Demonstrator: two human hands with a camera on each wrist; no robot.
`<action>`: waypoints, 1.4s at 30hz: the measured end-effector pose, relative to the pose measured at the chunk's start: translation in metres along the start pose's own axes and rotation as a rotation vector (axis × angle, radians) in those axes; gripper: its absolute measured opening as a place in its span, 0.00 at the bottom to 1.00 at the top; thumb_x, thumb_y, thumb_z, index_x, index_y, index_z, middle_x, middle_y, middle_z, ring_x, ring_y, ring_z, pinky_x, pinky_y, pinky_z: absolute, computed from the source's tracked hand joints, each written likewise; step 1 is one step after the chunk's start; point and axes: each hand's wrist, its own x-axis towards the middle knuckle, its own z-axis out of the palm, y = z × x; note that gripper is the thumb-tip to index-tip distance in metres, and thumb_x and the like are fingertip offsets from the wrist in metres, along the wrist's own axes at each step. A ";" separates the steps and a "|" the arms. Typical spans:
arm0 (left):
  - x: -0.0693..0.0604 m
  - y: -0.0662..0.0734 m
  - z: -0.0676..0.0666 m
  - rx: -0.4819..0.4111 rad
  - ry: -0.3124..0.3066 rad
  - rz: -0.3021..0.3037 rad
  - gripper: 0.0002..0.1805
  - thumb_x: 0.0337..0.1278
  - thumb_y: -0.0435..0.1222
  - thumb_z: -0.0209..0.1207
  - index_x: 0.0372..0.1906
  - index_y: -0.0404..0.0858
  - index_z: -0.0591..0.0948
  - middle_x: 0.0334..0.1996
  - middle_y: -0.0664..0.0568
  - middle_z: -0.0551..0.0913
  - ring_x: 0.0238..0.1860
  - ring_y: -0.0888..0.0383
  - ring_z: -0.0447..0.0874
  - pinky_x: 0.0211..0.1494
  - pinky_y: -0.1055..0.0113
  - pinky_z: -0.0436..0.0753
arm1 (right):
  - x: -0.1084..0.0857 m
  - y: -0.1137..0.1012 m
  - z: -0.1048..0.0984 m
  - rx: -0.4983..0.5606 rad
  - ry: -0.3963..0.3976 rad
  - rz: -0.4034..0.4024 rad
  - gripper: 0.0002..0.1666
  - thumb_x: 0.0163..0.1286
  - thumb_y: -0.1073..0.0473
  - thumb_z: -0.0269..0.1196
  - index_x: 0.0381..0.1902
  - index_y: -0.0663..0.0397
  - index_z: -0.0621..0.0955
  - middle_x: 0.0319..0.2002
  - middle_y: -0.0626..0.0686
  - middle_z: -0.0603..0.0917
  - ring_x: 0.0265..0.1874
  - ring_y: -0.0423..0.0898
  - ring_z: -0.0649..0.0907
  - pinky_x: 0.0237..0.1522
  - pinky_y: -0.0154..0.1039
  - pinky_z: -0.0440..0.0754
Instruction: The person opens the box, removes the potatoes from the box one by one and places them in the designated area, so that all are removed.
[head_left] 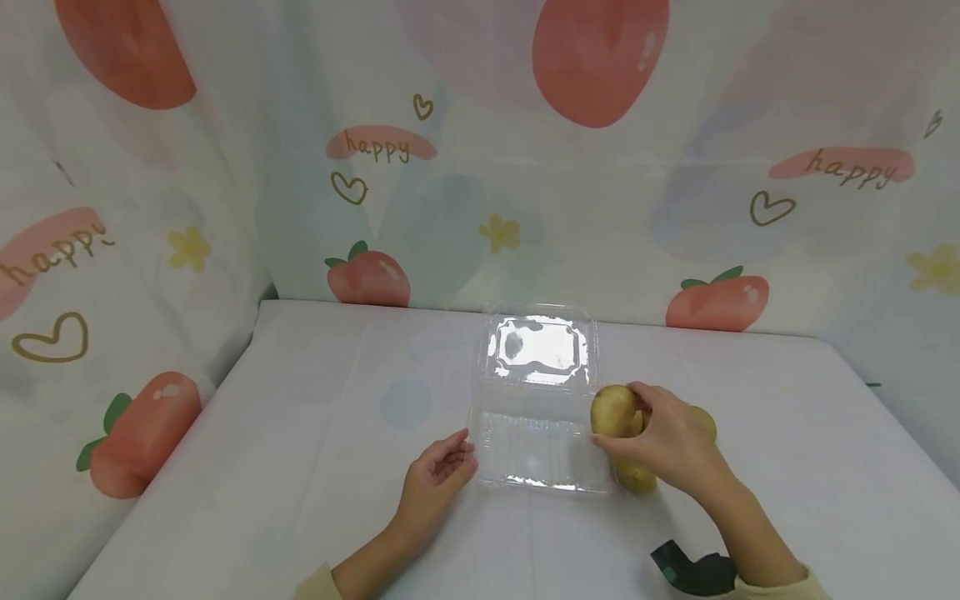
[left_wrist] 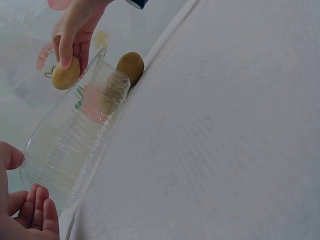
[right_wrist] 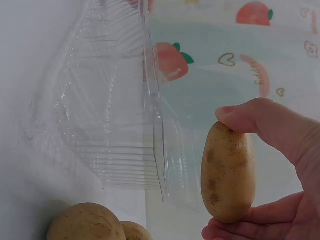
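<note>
A clear plastic clamshell box [head_left: 543, 487] lies with its lid [head_left: 596, 354] folded back, away from the person. The left hand [head_left: 435, 483] holds its left edge; in the left wrist view the fingers [left_wrist: 37, 207] are curled beside the box's wall. Over the box's right side, the right hand [head_left: 675, 442] pinches a yellow-brown potato [right_wrist: 227, 172] between the thumb and fingers. That potato is held endwise, its skin marked with brown spots. More potatoes [head_left: 636, 477] rest on the table to the right of the box, partly hidden by the right hand.
A white cloth covers the table [head_left: 337, 433]. Patterned curtains [head_left: 450, 250] with fruit and hearts hang behind it and to the left. A black strap or device [head_left: 697, 571] sits by the right wrist, near the front edge of the view.
</note>
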 end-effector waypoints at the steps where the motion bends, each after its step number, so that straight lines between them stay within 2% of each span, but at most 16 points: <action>1: 0.000 0.000 0.000 0.003 0.000 0.002 0.25 0.54 0.28 0.60 0.56 0.23 0.70 0.46 0.35 0.74 0.45 0.56 0.74 0.50 0.73 0.76 | 0.000 0.001 -0.001 -0.012 0.004 -0.001 0.43 0.44 0.41 0.73 0.49 0.67 0.74 0.38 0.57 0.78 0.35 0.51 0.77 0.31 0.41 0.77; 6: 0.000 0.000 0.000 0.011 0.003 0.006 0.25 0.54 0.29 0.60 0.56 0.23 0.70 0.45 0.36 0.75 0.45 0.56 0.75 0.50 0.74 0.76 | -0.002 0.005 -0.003 -0.046 0.021 -0.007 0.44 0.43 0.40 0.73 0.48 0.67 0.74 0.38 0.58 0.79 0.35 0.51 0.77 0.32 0.43 0.77; 14: 0.001 -0.002 0.000 -0.005 -0.007 0.021 0.25 0.54 0.28 0.60 0.56 0.22 0.69 0.45 0.34 0.74 0.44 0.56 0.75 0.50 0.73 0.76 | -0.007 0.017 -0.008 -0.023 -0.002 -0.011 0.47 0.43 0.38 0.72 0.50 0.69 0.73 0.41 0.60 0.78 0.38 0.54 0.76 0.37 0.49 0.78; 25: -0.002 0.002 0.000 -0.011 -0.008 0.007 0.25 0.54 0.28 0.59 0.57 0.22 0.69 0.46 0.34 0.74 0.45 0.55 0.74 0.51 0.73 0.75 | -0.012 0.028 -0.012 -0.054 -0.025 0.008 0.43 0.42 0.39 0.73 0.46 0.67 0.74 0.36 0.55 0.77 0.35 0.51 0.74 0.34 0.44 0.76; 31: -0.002 0.002 0.000 -0.009 -0.007 0.022 0.25 0.55 0.28 0.59 0.57 0.21 0.69 0.46 0.34 0.74 0.45 0.55 0.74 0.50 0.74 0.76 | -0.015 0.034 -0.016 -0.052 -0.027 0.002 0.44 0.42 0.39 0.73 0.46 0.67 0.74 0.35 0.55 0.77 0.34 0.50 0.74 0.33 0.44 0.75; 36: -0.002 0.001 0.000 -0.015 -0.008 0.020 0.25 0.55 0.28 0.59 0.57 0.22 0.68 0.46 0.34 0.74 0.45 0.56 0.74 0.50 0.74 0.75 | -0.018 0.041 -0.017 -0.054 -0.032 -0.003 0.46 0.41 0.39 0.73 0.46 0.69 0.74 0.39 0.58 0.78 0.37 0.53 0.76 0.38 0.50 0.79; 42: -0.003 0.002 0.001 -0.026 -0.002 0.027 0.25 0.55 0.27 0.59 0.57 0.21 0.68 0.46 0.36 0.74 0.45 0.54 0.74 0.50 0.75 0.75 | -0.022 0.050 -0.020 -0.073 -0.051 0.001 0.49 0.40 0.38 0.74 0.48 0.72 0.73 0.41 0.63 0.78 0.41 0.57 0.77 0.42 0.55 0.77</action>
